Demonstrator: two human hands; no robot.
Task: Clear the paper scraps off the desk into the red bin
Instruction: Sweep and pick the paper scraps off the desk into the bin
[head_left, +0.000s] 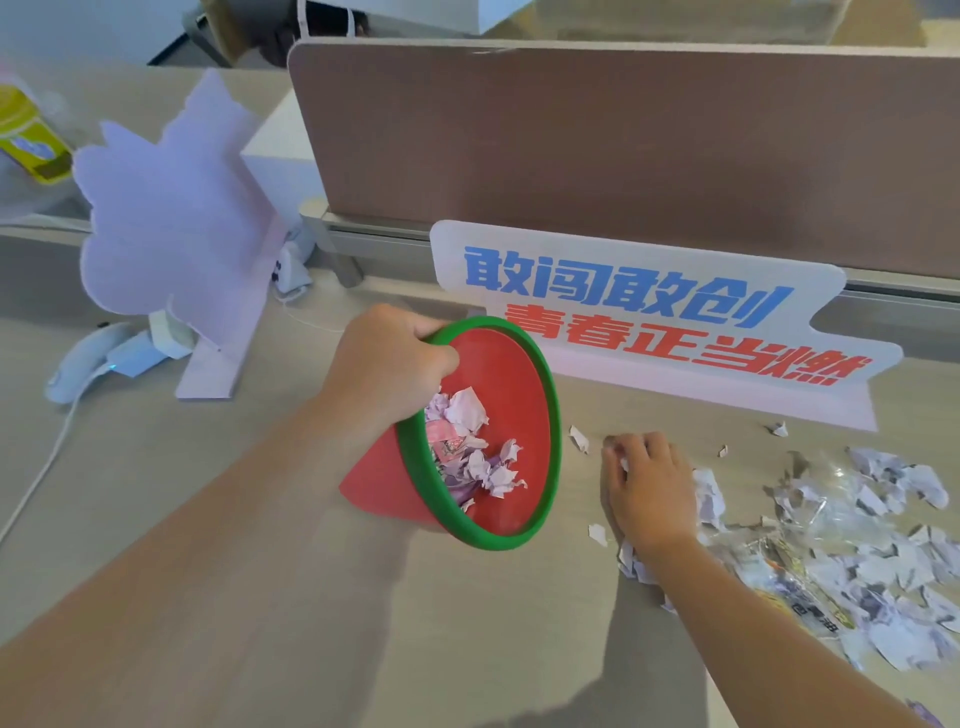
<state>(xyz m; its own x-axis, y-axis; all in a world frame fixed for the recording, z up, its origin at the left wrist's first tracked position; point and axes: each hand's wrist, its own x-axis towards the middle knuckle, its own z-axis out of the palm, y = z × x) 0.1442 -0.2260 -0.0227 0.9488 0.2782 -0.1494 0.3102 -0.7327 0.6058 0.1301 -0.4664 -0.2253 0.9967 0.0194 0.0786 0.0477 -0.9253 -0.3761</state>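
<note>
The scene is bright, with soft and even light that seems to come from above. The desk (260, 597) carries only pale shadows: one beside the right forearm (769, 623) and one across the bottom edge. The left forearm (182, 545) is blurred. The wide lens bends the partition (623, 145) near the edges, and the paper scraps (883, 561) look soft, with weak glare

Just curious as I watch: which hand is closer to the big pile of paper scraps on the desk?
The right hand: it rests flat on the desk at the pile of scraps' left edge. The left hand is farther off, gripping the red bin's green rim.
</note>
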